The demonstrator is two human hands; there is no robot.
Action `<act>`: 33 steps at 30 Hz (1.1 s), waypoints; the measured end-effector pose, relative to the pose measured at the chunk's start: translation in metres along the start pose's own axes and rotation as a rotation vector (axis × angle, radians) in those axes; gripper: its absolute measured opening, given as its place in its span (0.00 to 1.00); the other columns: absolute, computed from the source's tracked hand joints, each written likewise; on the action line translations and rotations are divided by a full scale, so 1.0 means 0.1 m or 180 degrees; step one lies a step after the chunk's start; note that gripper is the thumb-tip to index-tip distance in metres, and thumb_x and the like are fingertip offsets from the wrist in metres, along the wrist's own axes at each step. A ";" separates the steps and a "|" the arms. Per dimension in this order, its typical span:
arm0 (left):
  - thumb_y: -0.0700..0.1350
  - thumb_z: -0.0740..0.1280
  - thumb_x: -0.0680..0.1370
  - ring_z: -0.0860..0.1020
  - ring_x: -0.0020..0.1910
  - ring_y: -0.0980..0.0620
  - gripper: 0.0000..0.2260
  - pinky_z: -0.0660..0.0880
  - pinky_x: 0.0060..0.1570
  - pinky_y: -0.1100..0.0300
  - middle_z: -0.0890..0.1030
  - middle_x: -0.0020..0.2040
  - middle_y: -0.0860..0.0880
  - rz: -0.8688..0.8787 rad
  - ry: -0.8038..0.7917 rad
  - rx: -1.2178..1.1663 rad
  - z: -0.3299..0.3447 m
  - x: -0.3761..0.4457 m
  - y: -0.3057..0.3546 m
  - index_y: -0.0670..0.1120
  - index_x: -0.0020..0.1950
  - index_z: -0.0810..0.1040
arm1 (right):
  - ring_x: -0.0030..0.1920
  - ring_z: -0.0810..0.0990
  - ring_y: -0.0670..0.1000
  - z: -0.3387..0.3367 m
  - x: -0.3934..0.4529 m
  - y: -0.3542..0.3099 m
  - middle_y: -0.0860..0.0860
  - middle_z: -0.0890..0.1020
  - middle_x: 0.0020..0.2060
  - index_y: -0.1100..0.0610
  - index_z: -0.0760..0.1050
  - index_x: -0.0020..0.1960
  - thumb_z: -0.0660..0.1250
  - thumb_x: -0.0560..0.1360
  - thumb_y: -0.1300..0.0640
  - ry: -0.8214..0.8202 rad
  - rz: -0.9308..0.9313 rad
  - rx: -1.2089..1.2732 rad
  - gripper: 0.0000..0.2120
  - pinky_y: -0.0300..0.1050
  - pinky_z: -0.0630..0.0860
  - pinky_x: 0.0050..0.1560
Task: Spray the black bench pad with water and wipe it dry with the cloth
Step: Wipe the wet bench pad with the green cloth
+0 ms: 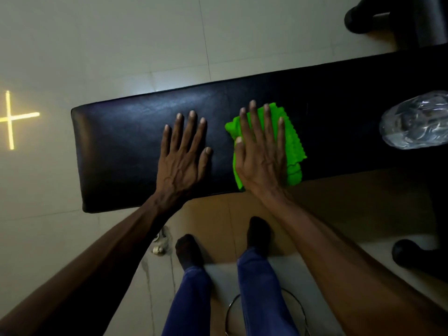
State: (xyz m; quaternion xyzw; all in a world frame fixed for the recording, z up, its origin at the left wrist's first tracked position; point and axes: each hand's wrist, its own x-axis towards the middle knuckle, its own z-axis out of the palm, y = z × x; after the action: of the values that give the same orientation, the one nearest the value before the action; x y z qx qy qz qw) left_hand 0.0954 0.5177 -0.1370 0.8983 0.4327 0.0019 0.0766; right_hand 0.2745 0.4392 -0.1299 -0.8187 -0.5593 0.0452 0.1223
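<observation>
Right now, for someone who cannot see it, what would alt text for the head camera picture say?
Seen from above, a person's right hand presses a bright green cloth flat on a long black bench pad, while the left hand rests flat on the pad beside it. A clear plastic bottle lies on the pad at the right edge.

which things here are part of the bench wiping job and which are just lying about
Part of the job:
- black bench pad
- green cloth, pressed flat under the right hand
- clear plastic bottle lying on the pad
- left hand, flat on the pad

Just lying about:
- metal ring on the floor
- small pale object on the floor by the feet
- dark rounded object at the right
</observation>
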 end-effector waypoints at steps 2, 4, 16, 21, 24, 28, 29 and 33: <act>0.55 0.47 0.85 0.49 0.83 0.42 0.27 0.49 0.80 0.40 0.52 0.84 0.44 -0.0021 -0.0058 -0.0048 -0.07 0.01 0.04 0.47 0.83 0.53 | 0.85 0.49 0.55 0.00 -0.25 -0.01 0.51 0.55 0.85 0.53 0.54 0.85 0.52 0.86 0.50 -0.0143 -0.0485 0.0068 0.28 0.63 0.49 0.84; 0.55 0.47 0.85 0.49 0.83 0.42 0.27 0.48 0.80 0.39 0.52 0.84 0.44 -0.0065 -0.0123 -0.0097 -0.11 0.00 0.03 0.46 0.83 0.53 | 0.86 0.48 0.53 -0.03 -0.48 0.14 0.50 0.54 0.85 0.52 0.53 0.85 0.52 0.86 0.50 -0.0357 -0.0932 0.0045 0.28 0.61 0.49 0.84; 0.56 0.47 0.85 0.48 0.83 0.44 0.26 0.48 0.80 0.38 0.51 0.84 0.47 0.0186 -0.0102 -0.0118 0.05 0.38 0.69 0.51 0.83 0.51 | 0.85 0.51 0.56 -0.18 -0.14 0.66 0.52 0.56 0.85 0.55 0.55 0.84 0.52 0.86 0.51 -0.0065 -0.0069 0.0012 0.28 0.63 0.49 0.84; 0.56 0.45 0.85 0.44 0.83 0.45 0.27 0.46 0.80 0.37 0.47 0.84 0.47 0.0257 -0.0268 -0.0212 -0.07 0.39 0.70 0.50 0.83 0.49 | 0.85 0.50 0.52 -0.41 -0.50 1.36 0.49 0.55 0.85 0.52 0.54 0.85 0.51 0.86 0.49 -0.0342 -0.0581 -0.0148 0.28 0.61 0.51 0.84; 0.55 0.44 0.85 0.43 0.83 0.45 0.27 0.43 0.80 0.38 0.46 0.84 0.47 0.0060 -0.0262 -0.0438 -0.10 0.42 0.79 0.48 0.83 0.49 | 0.85 0.50 0.53 -0.51 -0.31 1.64 0.49 0.54 0.85 0.52 0.54 0.85 0.50 0.86 0.49 -0.0139 0.0036 -0.0135 0.28 0.61 0.51 0.84; 0.51 0.49 0.85 0.51 0.83 0.43 0.26 0.47 0.81 0.39 0.55 0.83 0.43 0.0379 0.0069 -0.0658 -0.11 0.62 1.09 0.44 0.82 0.56 | 0.85 0.50 0.56 -0.41 -0.08 1.39 0.52 0.55 0.85 0.54 0.55 0.85 0.51 0.85 0.49 0.0075 0.0576 -0.0180 0.29 0.63 0.49 0.84; 0.51 0.50 0.85 0.51 0.83 0.42 0.26 0.48 0.81 0.39 0.55 0.83 0.43 0.0471 0.0062 -0.0681 -0.10 0.67 1.20 0.44 0.82 0.56 | 0.85 0.50 0.55 -0.40 -0.12 1.36 0.52 0.55 0.85 0.54 0.54 0.85 0.51 0.85 0.50 0.0041 0.0483 -0.0129 0.29 0.63 0.49 0.84; 0.53 0.50 0.85 0.48 0.83 0.43 0.27 0.47 0.80 0.39 0.52 0.84 0.44 0.0522 -0.0227 -0.0534 -0.03 0.78 1.45 0.46 0.83 0.54 | 0.85 0.49 0.52 -0.51 -0.50 1.62 0.51 0.54 0.85 0.54 0.54 0.85 0.52 0.86 0.50 -0.0279 -0.0290 -0.0042 0.28 0.62 0.52 0.84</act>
State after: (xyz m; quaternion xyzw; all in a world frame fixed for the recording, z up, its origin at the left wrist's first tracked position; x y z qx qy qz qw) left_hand 0.2572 0.4899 -0.1185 0.9206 0.3531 0.0124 0.1665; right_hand 0.4131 0.3295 -0.1248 -0.7904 -0.6010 0.0718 0.0943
